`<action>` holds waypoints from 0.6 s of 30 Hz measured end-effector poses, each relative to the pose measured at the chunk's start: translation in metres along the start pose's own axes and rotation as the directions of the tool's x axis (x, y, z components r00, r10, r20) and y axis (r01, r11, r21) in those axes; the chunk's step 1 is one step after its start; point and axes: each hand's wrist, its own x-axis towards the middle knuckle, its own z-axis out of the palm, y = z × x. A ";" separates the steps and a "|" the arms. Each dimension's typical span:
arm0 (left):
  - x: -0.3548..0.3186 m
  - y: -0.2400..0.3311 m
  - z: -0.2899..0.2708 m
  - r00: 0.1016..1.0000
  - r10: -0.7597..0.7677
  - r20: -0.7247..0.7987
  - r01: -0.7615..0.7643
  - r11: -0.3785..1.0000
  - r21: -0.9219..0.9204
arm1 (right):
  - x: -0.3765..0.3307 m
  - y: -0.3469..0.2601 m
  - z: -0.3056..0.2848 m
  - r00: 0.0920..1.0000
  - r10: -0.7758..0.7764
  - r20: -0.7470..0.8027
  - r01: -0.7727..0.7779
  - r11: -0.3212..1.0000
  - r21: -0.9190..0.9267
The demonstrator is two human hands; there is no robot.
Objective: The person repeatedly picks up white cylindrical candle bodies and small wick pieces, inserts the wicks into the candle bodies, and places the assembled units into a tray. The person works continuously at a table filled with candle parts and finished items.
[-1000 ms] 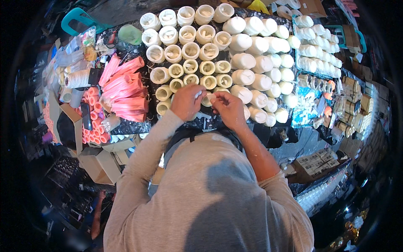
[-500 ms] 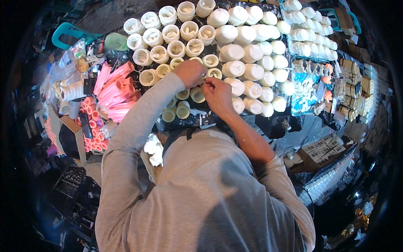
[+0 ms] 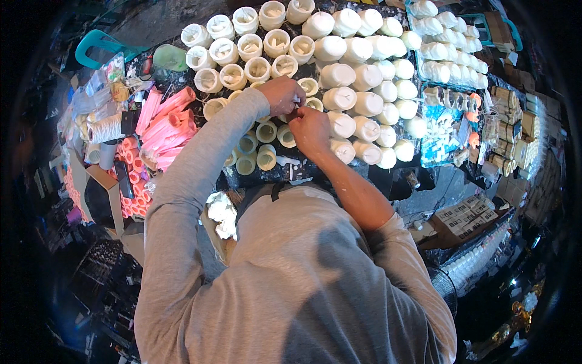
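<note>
My left hand (image 3: 282,97) reaches over rows of cream, hollow wax-like cups. Its fingers are closed, with a small whitish bit at the fingertips that is too small to name. Just below, my right hand (image 3: 311,130) has its fingers bent in a pinch close to the left fingertips; whatever they hold is hidden. Both hands hover over the cups, covering some of them. One small open cup (image 3: 308,86) stands beyond my right fingers, and another (image 3: 266,157) stands nearer my body. Larger cups (image 3: 250,46) farther off have pale pieces inside.
To the right stand rows of solid white candles (image 3: 366,77) with wicks. Pink tubes (image 3: 167,130) are heaped at the left, by a cord spool (image 3: 105,131) and a cardboard box (image 3: 112,197). More white pieces fill a tray (image 3: 445,48) at the far right.
My left hand has shifted slightly right and its fingertips have turned toward the right hand. My right fingers have come up closer to them. The view has moved a little.
</note>
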 end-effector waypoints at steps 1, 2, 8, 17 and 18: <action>0.001 -0.001 0.000 1.000 -0.010 0.004 0.010 1.000 -0.003 | 0.001 0.000 0.002 1.000 0.012 -0.028 -0.012 1.000 -0.001; 0.000 -0.001 0.000 1.000 -0.016 -0.010 0.015 1.000 -0.015 | 0.001 0.000 0.004 0.999 0.005 -0.044 -0.004 1.000 0.017; -0.015 -0.003 -0.007 0.990 -0.032 -0.136 0.023 0.997 -0.068 | -0.012 0.003 -0.005 0.994 -0.092 0.063 0.092 0.996 0.010; -0.128 0.046 0.034 0.956 -0.237 -0.174 0.063 0.742 -0.667 | -0.047 -0.024 -0.039 0.960 -0.107 0.258 -0.047 0.848 0.528; -0.139 0.055 0.044 0.944 -0.246 -0.221 0.036 0.741 -0.671 | -0.048 -0.028 -0.038 0.936 -0.136 0.324 -0.066 0.838 0.542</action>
